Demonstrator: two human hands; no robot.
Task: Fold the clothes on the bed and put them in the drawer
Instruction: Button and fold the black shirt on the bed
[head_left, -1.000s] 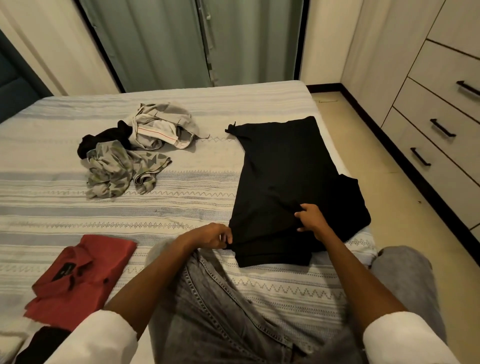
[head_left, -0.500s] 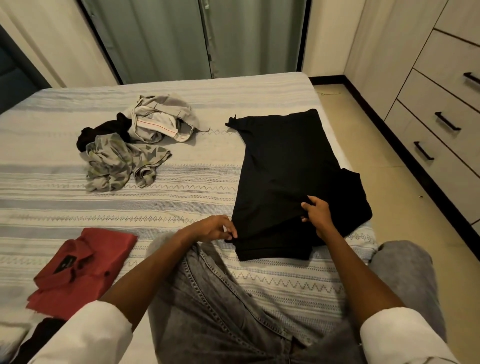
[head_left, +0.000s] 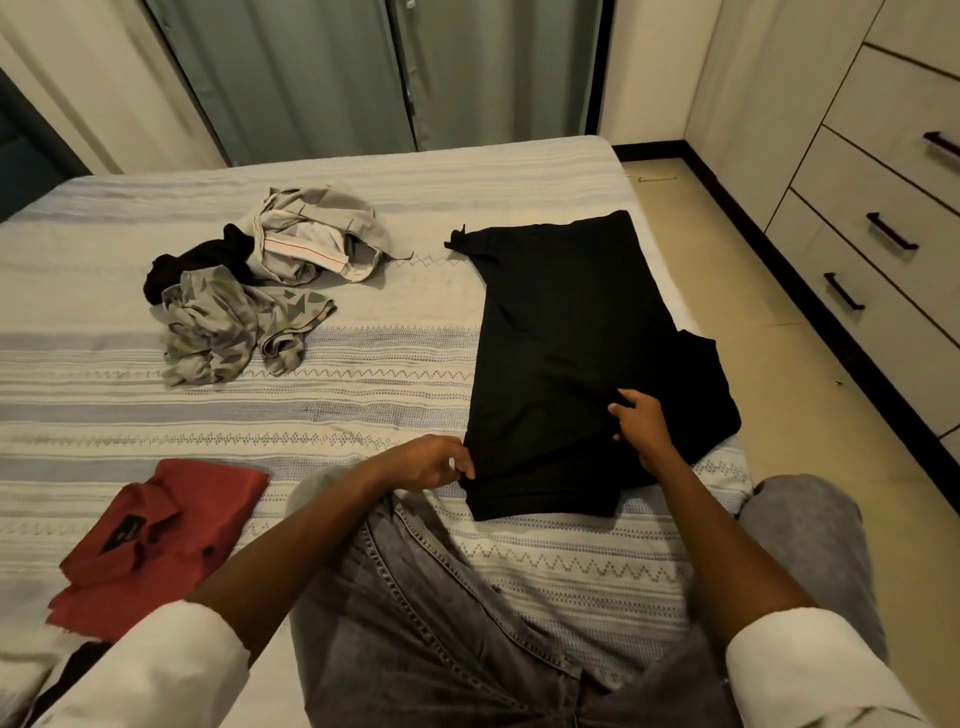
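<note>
Right hand fingertips buried in black garment fold. Dark cloth, near left, half hidden by sleeve. Upper drawers cut off at right edge.

A plain black cotton garment lies right; a red collared shirt near left; a grey triangle-print cloth far left; the striped, zigzag-patterned bedspread is beige-blue.
</note>
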